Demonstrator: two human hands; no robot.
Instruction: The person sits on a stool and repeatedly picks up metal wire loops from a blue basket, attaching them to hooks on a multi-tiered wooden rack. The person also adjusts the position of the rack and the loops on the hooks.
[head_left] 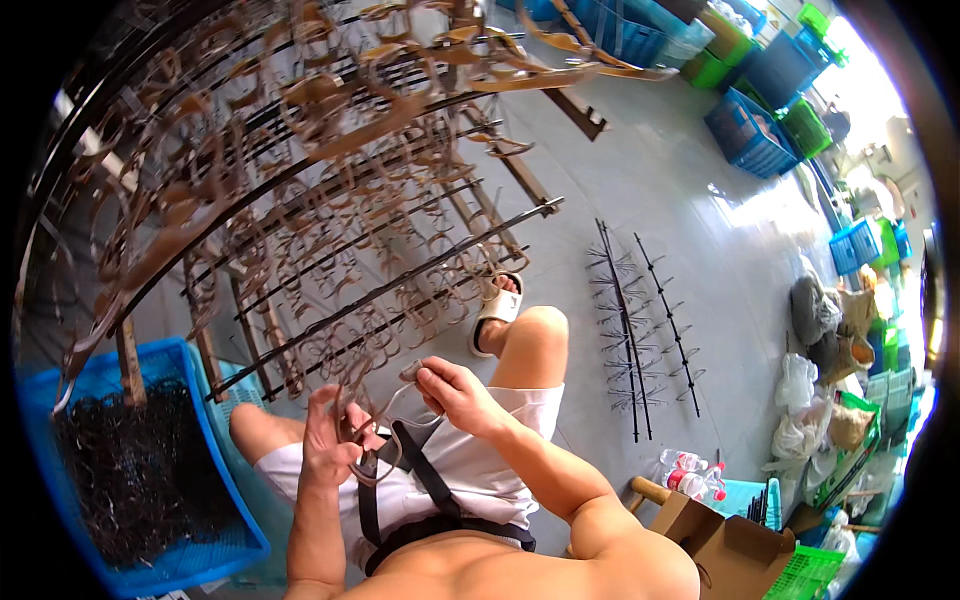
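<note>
Over my lap, my left hand (332, 440) is closed around thin brown looped pieces (362, 432), shaped somewhat like glasses frames; their exact kind is hard to make out. My right hand (455, 393), just to the right, pinches a small greyish end (411, 371) between thumb and fingers. A pale thin strip (400, 408) runs from near that end toward my left hand. Directly ahead stands a rack with dark rods (390, 272), hung with many similar brown curved pieces (330, 235). Its nearest pieces hang close to my left fingers.
At the left, a blue basket (225, 490) holds a dark tangle of thin pieces (135, 470). Two dark rods with short prongs (625, 330) lie on the grey floor. Bottles (688, 478) and a cardboard box (725, 545) are at the lower right. Blue crates (752, 135) stand far right.
</note>
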